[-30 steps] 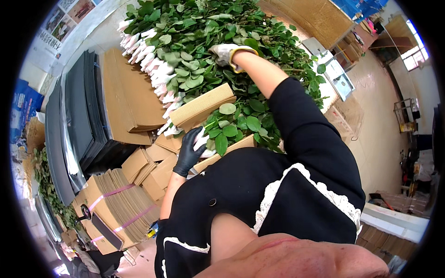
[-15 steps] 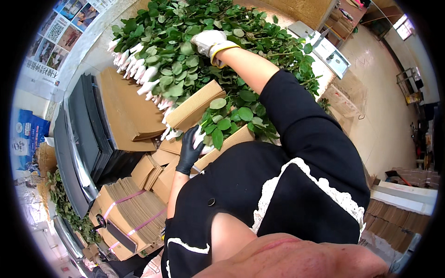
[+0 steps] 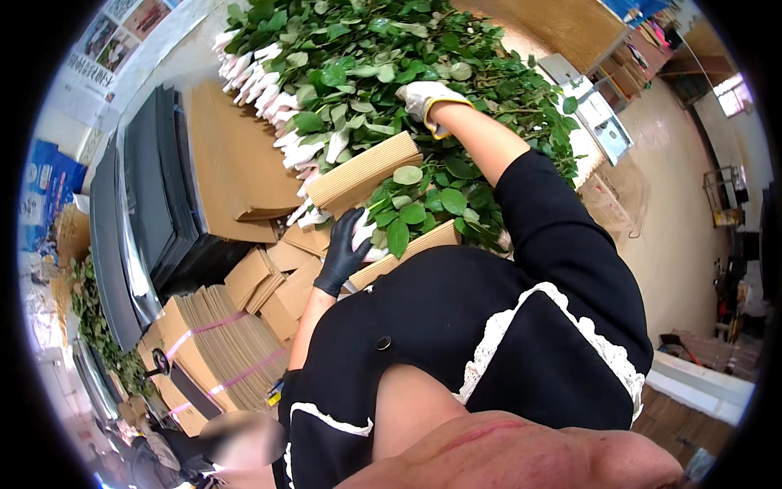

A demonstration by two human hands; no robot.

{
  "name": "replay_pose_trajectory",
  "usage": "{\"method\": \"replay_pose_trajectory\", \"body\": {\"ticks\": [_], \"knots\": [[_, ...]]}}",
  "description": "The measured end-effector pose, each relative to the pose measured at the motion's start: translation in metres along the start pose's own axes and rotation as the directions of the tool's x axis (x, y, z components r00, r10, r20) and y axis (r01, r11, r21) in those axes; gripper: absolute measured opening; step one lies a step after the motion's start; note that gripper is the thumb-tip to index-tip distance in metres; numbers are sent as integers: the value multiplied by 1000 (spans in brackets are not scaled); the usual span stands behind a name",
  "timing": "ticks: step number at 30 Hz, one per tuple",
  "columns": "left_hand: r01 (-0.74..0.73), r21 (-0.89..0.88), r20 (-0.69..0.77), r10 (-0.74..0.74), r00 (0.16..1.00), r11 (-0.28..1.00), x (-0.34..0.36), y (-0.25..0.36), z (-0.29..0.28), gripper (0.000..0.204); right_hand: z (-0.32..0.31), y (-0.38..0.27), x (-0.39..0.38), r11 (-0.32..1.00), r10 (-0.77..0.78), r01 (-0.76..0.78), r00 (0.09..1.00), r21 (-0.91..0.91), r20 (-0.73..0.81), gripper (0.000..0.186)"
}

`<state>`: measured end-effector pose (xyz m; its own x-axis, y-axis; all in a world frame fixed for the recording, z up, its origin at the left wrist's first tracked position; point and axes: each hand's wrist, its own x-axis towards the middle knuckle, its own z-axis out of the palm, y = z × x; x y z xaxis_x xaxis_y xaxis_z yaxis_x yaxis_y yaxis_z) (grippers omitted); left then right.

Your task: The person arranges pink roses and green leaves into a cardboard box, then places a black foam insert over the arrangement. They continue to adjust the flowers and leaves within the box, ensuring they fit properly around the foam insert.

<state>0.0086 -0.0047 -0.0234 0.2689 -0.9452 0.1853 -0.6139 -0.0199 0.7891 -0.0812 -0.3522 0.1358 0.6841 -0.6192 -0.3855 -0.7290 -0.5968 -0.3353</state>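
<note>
My left hand, in a black glove, is curled around white-sleeved flower heads beside a corrugated cardboard sheet. The leafy stems of this bunch, apparently roses, stretch to the right between that folded sheet and its front edge. Farther off, my right hand, in a white glove with a yellow cuff, is closed low over the big heap of leafy stems. Leaves hide what its fingertips hold, if anything. Pale sleeved buds line the heap's left side.
Flat brown cardboard and dark grey panels stand at the left. Strapped cardboard stacks and loose pieces sit nearer me. A metal-edged device is at the table's right end, beside a clear crate.
My right hand has moved right and slightly nearer across the leaves, partly with the view's own shift. My left hand stays at the sleeved heads beside the cardboard.
</note>
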Motion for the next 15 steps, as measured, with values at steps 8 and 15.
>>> {"method": "replay_pose_trajectory", "body": {"ticks": [8, 15], "knots": [[29, -16, -51, -30, 998, 999, -2, 17, 1, 65, -54, -5, 55, 943, -287, 121, 764, -309, -577, 25], [72, -100, -91, -81, 992, 992, -2, 19, 8, 72, -2, -29, 145, 858, -415, 321, 894, -402, -172, 36]]}}
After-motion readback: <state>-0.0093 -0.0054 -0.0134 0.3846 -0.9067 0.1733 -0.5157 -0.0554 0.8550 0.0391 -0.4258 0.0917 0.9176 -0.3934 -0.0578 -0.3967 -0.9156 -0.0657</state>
